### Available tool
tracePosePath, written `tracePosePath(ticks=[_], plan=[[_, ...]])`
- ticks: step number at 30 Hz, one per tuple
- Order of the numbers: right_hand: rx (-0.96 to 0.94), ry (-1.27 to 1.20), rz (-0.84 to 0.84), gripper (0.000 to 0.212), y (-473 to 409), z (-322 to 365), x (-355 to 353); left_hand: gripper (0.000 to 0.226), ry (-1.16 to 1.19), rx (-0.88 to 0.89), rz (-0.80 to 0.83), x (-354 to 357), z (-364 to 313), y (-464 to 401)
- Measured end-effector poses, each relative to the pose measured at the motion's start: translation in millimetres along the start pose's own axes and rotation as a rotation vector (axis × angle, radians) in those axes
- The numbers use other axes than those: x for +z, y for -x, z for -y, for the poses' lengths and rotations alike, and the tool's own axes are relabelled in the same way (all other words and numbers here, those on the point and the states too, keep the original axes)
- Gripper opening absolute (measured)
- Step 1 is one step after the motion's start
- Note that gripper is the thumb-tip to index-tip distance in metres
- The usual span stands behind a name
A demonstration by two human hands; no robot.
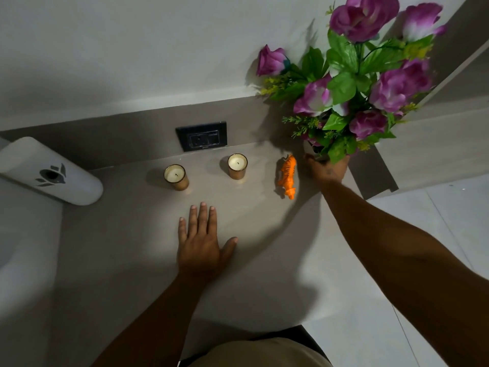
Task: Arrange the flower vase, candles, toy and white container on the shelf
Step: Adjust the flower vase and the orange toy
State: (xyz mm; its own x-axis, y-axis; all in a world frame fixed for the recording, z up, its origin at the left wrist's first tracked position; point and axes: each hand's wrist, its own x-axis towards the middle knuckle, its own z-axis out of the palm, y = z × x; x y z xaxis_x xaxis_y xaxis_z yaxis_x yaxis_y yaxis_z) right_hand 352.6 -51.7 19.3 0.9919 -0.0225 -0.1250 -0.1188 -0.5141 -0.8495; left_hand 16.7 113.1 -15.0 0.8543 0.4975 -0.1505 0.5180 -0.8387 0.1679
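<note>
The flower vase (315,151), its purple fabric blooms and green leaves hiding most of it, stands at the shelf's (132,247) right end, gripped low by the right hand (326,170); the left hand (202,241) lies flat, empty. This looks like placing it; next, release cleanly beside the orange plastic toy (288,176).

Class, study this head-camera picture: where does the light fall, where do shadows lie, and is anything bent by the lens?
Head view: light pools mid-shelf around the candles; corners fall dark; flowers shadow the wall; right hand sits dim beneath them; left hand is lit; wide lens curves the shelf edges.
</note>
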Motion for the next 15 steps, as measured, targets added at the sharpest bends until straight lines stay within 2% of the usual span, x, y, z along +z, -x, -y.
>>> tracePosePath(ticks=[4,12,15], plan=[[0.023,-0.054,0.004,0.086,-1,-5,-2,0.096,0.011,-0.003,-0.017,1,1,0],[0.036,-0.089,0.009,0.091,-11,-11,-7,0.096,0.015,0.002,-0.022,1,2,1],[0.003,-0.059,-0.012,0.101,-3,-5,-11,0.096,0.017,0.010,-0.022,-1,1,1]])
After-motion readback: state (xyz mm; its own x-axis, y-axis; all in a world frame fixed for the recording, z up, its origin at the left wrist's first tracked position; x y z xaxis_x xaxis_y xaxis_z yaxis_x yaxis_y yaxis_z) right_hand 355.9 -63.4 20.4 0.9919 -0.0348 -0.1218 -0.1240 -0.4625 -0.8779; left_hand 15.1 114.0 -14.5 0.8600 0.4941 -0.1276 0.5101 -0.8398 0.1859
